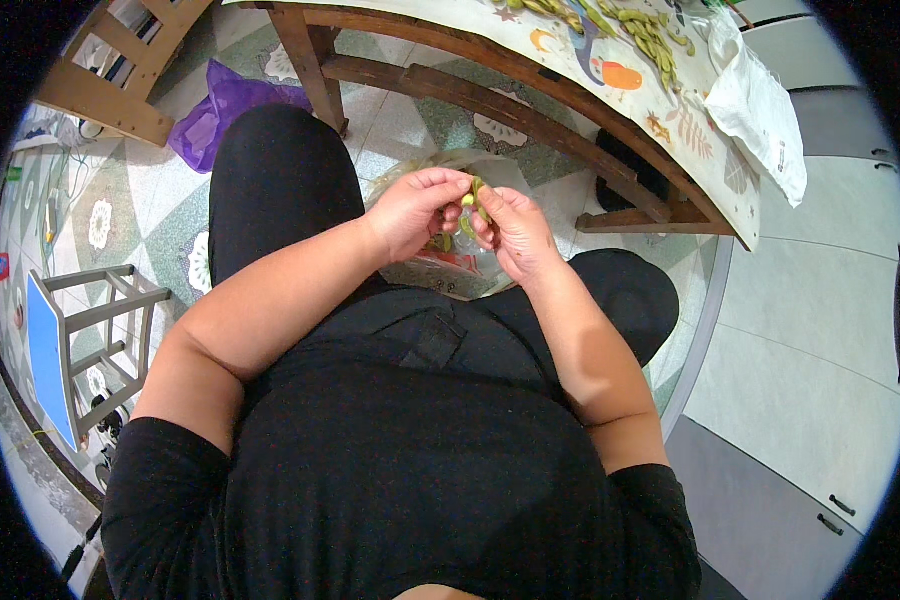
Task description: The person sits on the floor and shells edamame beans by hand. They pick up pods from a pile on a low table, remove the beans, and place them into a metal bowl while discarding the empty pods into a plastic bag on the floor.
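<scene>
I sit in black clothes, both hands raised over my lap. My left hand (415, 208) and my right hand (510, 228) pinch a green bean pod (476, 194) between their fingertips from either side. Under the hands a clear plastic bag or bowl (490, 275) rests between my knees, with greenish and reddish contents partly hidden by the hands. A pile of more green pods (642, 32) lies on the table ahead.
A wooden table (490, 95) with a patterned cloth stands ahead at the top. A white plastic bag (760, 110) hangs over its right corner. A purple bag (220, 105) lies on the tiled floor. A small blue-topped stool (65, 345) stands at left.
</scene>
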Demonstrator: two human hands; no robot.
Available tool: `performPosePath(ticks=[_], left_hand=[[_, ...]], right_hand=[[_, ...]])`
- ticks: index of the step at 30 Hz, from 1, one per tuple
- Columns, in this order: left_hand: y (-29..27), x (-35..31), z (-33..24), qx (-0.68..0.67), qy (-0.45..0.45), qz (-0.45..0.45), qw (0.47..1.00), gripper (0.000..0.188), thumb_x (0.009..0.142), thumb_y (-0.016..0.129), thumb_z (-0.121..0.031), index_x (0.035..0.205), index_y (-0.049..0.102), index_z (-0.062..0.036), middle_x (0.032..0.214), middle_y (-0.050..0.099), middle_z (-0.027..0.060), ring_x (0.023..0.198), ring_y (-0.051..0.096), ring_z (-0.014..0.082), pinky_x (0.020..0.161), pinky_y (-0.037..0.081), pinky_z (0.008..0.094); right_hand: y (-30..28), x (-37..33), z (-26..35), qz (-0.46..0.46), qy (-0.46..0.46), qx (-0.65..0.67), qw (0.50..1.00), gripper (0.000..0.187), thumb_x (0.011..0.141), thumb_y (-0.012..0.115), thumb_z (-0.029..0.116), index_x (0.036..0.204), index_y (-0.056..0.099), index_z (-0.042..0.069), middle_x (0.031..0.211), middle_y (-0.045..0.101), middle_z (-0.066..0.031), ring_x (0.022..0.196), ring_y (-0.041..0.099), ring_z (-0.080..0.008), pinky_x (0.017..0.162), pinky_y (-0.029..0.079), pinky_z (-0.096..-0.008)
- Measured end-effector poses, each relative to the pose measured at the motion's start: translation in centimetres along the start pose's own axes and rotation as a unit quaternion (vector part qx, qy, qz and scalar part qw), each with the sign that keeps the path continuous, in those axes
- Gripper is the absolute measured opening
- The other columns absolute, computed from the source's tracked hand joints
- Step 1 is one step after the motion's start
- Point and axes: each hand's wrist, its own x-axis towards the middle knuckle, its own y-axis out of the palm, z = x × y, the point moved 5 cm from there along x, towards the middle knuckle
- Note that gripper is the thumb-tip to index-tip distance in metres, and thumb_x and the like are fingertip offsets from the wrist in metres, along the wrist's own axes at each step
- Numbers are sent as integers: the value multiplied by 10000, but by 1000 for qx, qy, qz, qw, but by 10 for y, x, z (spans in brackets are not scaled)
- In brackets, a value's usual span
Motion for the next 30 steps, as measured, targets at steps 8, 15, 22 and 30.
performPosePath(ticks=[8, 15, 22, 30], left_hand=[[-3, 8, 18, -109, -37, -11, 993, 168, 861, 417, -209, 920, 464, -58, 791, 528, 42, 737, 518, 157, 686, 430, 257], [-10, 9, 18, -110, -54, -53, 991, 124, 845, 429, -191, 850, 469, -73, 747, 485, 21, 651, 464, 130, 615, 390, 247], [-9, 7, 15, -27, -22, -33, 999, 166, 828, 495, -235, 896, 519, -85, 754, 558, 31, 700, 526, 140, 655, 426, 260], [-8, 2, 8, 15, -14, -72, 997, 108, 783, 565, -142, 857, 549, -65, 727, 574, 54, 641, 559, 158, 578, 469, 287]], right_hand=[[2, 2, 1, -31, -31, -51, 998, 172, 806, 551, 232, 729, 528, 79, 634, 552, -10, 523, 485, -77, 474, 353, -183], [2, 1, -4, -6, 1, -44, 999, 163, 823, 522, 218, 841, 540, 57, 687, 566, -17, 597, 515, -92, 521, 391, -197], [0, -2, 0, 2, 24, 34, 999, 142, 819, 530, 221, 796, 529, 80, 686, 558, -13, 559, 489, -86, 482, 388, -206], [3, -3, -1, 21, 47, 45, 998, 167, 804, 553, 228, 794, 536, 62, 658, 562, -37, 538, 494, -102, 475, 402, -213]])
